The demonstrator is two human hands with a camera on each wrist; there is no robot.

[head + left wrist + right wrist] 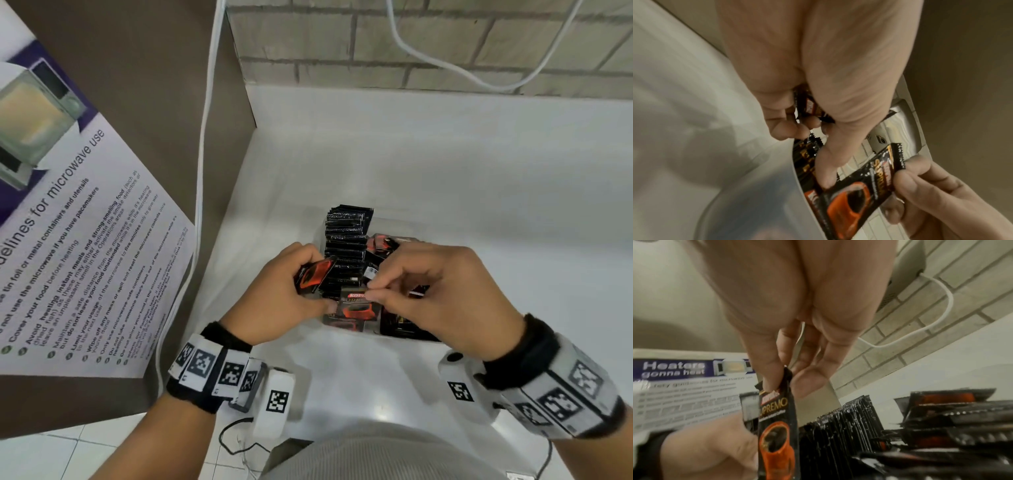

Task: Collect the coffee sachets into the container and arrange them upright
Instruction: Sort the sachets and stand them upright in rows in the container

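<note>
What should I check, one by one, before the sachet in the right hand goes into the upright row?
1. Right hand pinches the top edge of one sachet: ok.
2. That sachet hangs upright, print readable: ok.
3. Left hand already holds another sachet, so it is not free to part the row: not ok.
4. Upright row stands in the left part of the container: ok.
5. Space left at the near end of the row: cannot tell, the hands cover it.
6. Sachets in the right part lie flat in a stack, not upright: not ok.
</note>
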